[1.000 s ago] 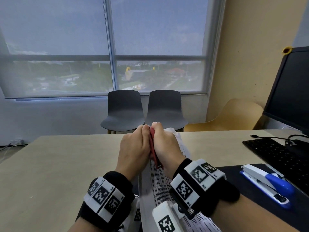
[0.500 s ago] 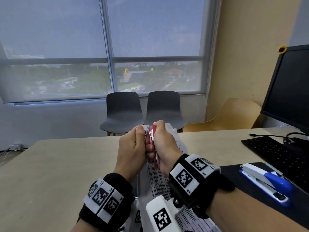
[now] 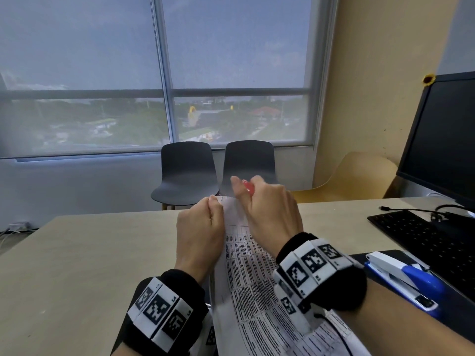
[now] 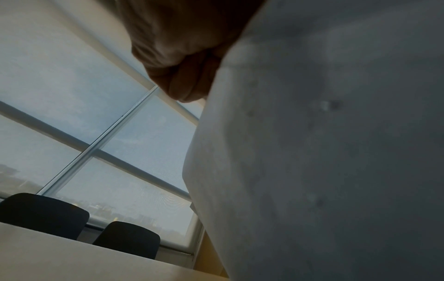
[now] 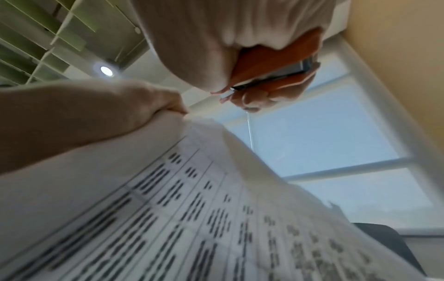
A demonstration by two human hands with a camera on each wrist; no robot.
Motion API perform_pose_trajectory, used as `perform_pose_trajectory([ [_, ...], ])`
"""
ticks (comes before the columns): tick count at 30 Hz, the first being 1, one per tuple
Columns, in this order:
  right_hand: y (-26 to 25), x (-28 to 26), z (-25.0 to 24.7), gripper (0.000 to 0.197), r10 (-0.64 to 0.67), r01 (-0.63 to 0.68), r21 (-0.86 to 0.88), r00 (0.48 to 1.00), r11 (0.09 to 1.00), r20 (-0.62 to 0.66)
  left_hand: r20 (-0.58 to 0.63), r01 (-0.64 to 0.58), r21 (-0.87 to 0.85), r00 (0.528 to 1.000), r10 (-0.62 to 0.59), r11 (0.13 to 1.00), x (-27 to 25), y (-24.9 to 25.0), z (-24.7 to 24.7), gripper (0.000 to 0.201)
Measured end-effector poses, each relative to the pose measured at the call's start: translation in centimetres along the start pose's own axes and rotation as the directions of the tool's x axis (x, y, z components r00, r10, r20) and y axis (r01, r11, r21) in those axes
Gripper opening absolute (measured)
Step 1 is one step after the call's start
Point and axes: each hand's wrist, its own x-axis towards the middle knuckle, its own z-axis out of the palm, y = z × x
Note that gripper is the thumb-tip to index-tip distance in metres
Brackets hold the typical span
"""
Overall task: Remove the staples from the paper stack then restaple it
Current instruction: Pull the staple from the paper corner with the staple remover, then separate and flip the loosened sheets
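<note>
A printed paper stack (image 3: 253,276) is held up off the desk, sloping toward me. My left hand (image 3: 203,224) pinches its top left corner, fingers curled tight on the sheets (image 4: 312,152). My right hand (image 3: 267,206) grips a red staple remover (image 3: 248,186) just right of that corner and a little above the paper's top edge. In the right wrist view the red staple remover (image 5: 271,66) shows its metal claws squeezed between thumb and fingers, clear of the printed page (image 5: 192,209). A blue and white stapler (image 3: 406,281) lies on a dark mat at the right.
The beige desk (image 3: 77,253) stretches left of the paper. A black keyboard (image 3: 424,237) and a monitor (image 3: 442,140) stand at the right edge. Two dark chairs (image 3: 187,173) and a tan chair (image 3: 359,173) sit beyond the desk, under the window.
My right hand with the red remover has pulled up and to the right, away from the left hand. The hands were pressed together at the corner; now a gap shows between them.
</note>
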Motion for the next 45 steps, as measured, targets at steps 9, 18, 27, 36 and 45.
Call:
perform_pose_trajectory([
  [9,9.7,1.0,-2.4,0.030,0.432,-0.403,-0.180,0.711,0.897,0.555,0.102,0.116,-0.184,0.990,-0.098,0.976,0.1,-0.6,-0.1,0.054],
  [18,13.0,-1.9,-1.4,0.033,0.587,-0.004,-0.685,0.519,0.729,0.622,0.116,0.086,-0.232,0.991,-0.061,0.969,-0.1,-0.4,0.2,0.054],
  [27,1.0,1.3,-2.3,0.014,-0.305,0.275,0.144,0.917,0.950,0.258,0.118,0.051,-0.222,0.993,-0.025,0.974,0.2,-0.9,0.2,0.049],
  [36,0.0,1.3,-1.6,0.011,-0.395,0.398,0.017,0.901,0.917,0.178,0.141,0.021,-0.199,0.990,0.008,0.980,0.4,-1.1,0.1,0.048],
  [45,-1.1,1.2,-2.1,0.015,-0.420,0.466,-0.157,0.871,0.871,0.256,0.143,-0.028,-0.211,0.988,0.059,0.977,0.3,-0.8,0.1,0.048],
])
